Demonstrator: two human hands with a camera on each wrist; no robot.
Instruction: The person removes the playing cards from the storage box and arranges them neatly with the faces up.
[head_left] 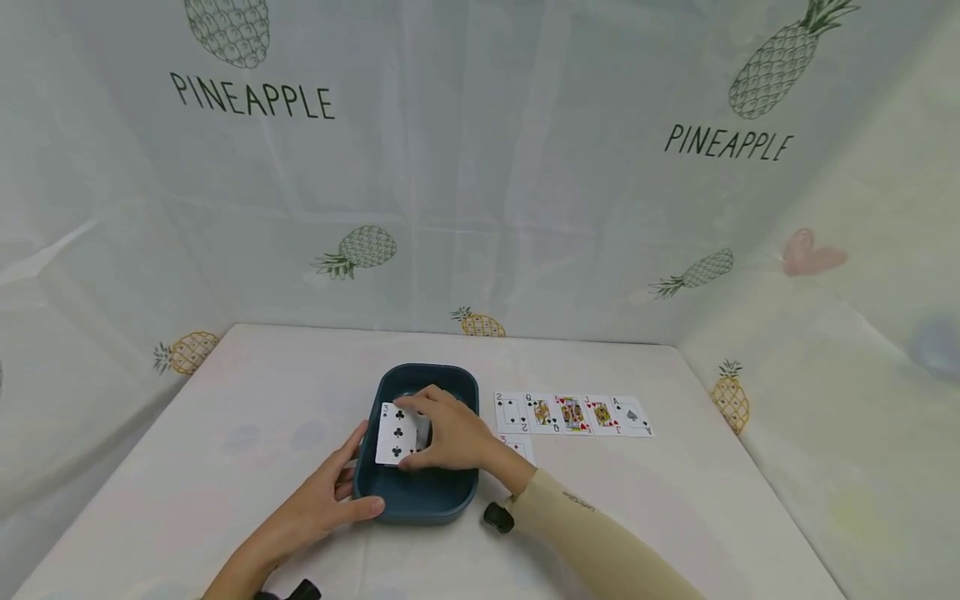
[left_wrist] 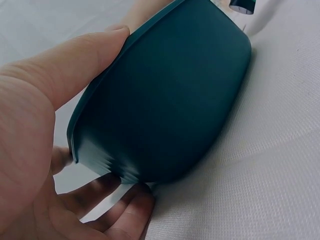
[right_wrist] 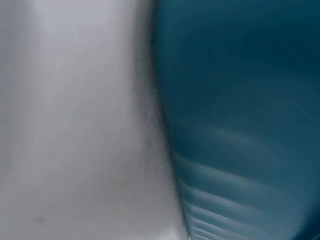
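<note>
Gripping the three of clubs over the teal tray, my right hand curls its fingers round the card's right edge. My left hand clasps the tray's near-left corner, thumb on the rim, fingers under the wall. The tray sits mid-table; a row of cards lies just right, one more card below.
</note>
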